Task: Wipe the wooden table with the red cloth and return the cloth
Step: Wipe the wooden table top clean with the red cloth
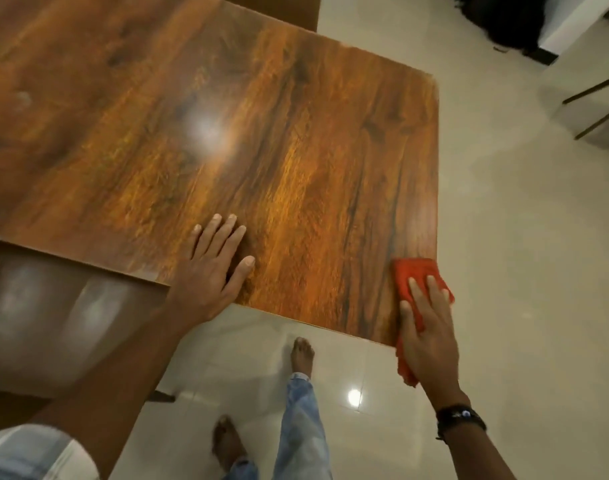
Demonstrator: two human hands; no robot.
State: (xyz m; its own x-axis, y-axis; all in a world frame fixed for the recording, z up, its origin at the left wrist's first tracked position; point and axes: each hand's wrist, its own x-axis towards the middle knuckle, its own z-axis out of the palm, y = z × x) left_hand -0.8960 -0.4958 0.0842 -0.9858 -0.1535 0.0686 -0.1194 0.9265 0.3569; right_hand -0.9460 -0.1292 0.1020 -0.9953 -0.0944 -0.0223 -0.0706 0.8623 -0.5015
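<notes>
Right grip point(428, 327) flat, straight-fingered on crumpled red cloth point(410, 271) at corner of glossy wooden table point(296, 150); left grip point(211, 268) splayed, empty.

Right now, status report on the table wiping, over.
Left hand flat on wooden table, near edge. Right hand presses red cloth on near right corner, cloth overhanging edge. Only the left hand on the tabletop alongside.

wooden table point(296, 140) orange-brown with dark streaky grain, glossy white glare spot. cloth point(408, 277) bright red. floor point(521, 254) pale cream tiles. wristband point(460, 419) black. jeans point(299, 424) faded light blue. sleeve point(29, 452) white-grey stripes.
</notes>
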